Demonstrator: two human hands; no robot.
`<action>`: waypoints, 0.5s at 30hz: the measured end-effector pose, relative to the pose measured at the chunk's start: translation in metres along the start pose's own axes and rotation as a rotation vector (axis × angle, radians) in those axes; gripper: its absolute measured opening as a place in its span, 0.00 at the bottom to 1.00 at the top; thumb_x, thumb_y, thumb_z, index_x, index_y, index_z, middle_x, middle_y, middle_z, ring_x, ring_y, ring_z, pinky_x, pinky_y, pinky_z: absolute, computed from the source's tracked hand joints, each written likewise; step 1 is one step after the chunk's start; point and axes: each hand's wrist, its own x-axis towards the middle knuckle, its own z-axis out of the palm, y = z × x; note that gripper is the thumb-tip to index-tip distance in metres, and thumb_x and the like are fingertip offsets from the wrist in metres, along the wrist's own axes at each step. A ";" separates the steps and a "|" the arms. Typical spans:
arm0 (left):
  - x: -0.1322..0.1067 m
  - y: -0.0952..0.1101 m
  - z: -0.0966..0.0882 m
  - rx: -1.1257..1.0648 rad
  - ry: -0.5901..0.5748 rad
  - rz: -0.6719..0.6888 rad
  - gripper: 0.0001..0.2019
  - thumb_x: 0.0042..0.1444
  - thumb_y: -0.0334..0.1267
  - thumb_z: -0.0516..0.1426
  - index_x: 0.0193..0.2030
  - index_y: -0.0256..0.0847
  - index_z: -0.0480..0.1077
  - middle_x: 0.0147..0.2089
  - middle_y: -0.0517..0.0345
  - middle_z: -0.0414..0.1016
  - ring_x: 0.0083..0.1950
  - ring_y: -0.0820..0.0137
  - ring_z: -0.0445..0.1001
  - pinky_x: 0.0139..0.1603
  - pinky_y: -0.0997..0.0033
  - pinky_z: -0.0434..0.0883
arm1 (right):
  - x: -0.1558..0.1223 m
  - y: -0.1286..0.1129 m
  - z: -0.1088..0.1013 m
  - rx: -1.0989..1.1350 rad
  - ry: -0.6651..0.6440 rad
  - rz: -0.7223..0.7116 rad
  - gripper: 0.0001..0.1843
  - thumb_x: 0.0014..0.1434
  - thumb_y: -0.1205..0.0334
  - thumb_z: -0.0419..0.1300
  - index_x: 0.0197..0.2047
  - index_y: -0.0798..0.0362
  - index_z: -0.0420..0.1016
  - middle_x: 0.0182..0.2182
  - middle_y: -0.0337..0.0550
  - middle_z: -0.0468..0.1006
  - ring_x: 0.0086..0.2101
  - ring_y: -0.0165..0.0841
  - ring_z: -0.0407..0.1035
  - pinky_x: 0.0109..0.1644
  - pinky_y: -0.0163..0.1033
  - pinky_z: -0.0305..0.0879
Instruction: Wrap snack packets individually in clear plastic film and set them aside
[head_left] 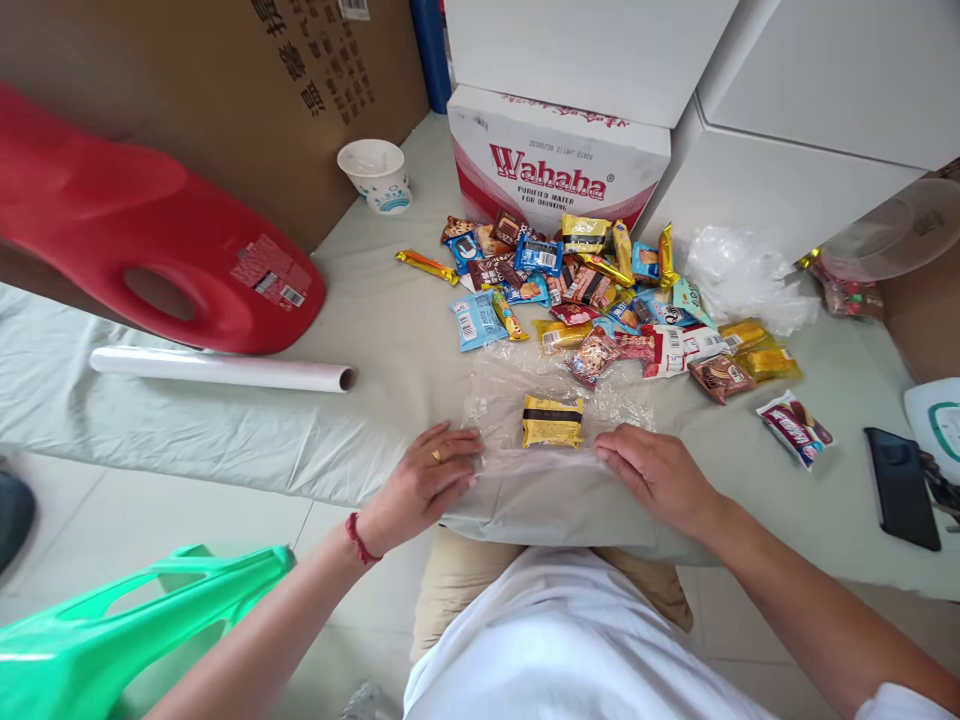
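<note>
Plastic film (pixel 495 400), head view: spread on the bench (pixel 397 310) in front of the person, with a yellow packet (pixel 553 422) lying on it between the hands and the snack pile (pixel 592 285) just beyond. Left hand (pixel 427 470): grip loosely curled, fingers slightly parted, fingertips on the film near its left edge; whether any film is pinched there cannot be made out. Right hand (pixel 664 480): grip nearly closed, thumb against bent fingers, pinching the film near its right edge, neither hand touching the packet.
</note>
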 end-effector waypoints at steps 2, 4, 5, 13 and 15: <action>0.010 -0.003 -0.002 -0.130 0.090 -0.100 0.10 0.69 0.41 0.54 0.45 0.45 0.76 0.50 0.53 0.83 0.58 0.64 0.79 0.72 0.54 0.64 | 0.015 0.009 -0.006 -0.036 0.005 0.008 0.13 0.75 0.60 0.50 0.48 0.52 0.76 0.33 0.43 0.78 0.32 0.33 0.73 0.36 0.36 0.66; 0.022 -0.004 -0.006 -0.236 0.145 -0.219 0.12 0.68 0.46 0.54 0.43 0.44 0.76 0.45 0.54 0.84 0.50 0.64 0.81 0.65 0.58 0.70 | 0.031 0.021 -0.011 -0.039 -0.010 0.023 0.14 0.75 0.59 0.50 0.47 0.52 0.77 0.36 0.45 0.81 0.35 0.34 0.75 0.39 0.36 0.66; 0.029 -0.005 -0.008 -0.266 0.156 -0.283 0.14 0.68 0.49 0.53 0.41 0.43 0.76 0.43 0.55 0.83 0.46 0.65 0.81 0.59 0.61 0.72 | 0.040 0.028 -0.012 -0.029 -0.029 0.034 0.15 0.74 0.58 0.50 0.46 0.53 0.77 0.38 0.46 0.82 0.36 0.34 0.75 0.40 0.37 0.66; 0.072 -0.017 -0.004 0.064 0.284 -0.514 0.12 0.60 0.46 0.55 0.33 0.41 0.73 0.35 0.53 0.76 0.38 0.63 0.72 0.42 0.62 0.68 | 0.068 0.071 0.001 -0.200 -0.283 0.165 0.14 0.72 0.59 0.53 0.44 0.54 0.79 0.41 0.47 0.82 0.40 0.38 0.75 0.38 0.37 0.62; 0.077 -0.019 0.000 0.156 0.288 -0.480 0.10 0.60 0.42 0.54 0.32 0.41 0.73 0.37 0.50 0.75 0.43 0.58 0.73 0.47 0.58 0.69 | 0.065 0.067 -0.002 -0.298 -0.291 0.190 0.13 0.71 0.62 0.53 0.44 0.53 0.80 0.41 0.48 0.81 0.40 0.38 0.74 0.38 0.38 0.62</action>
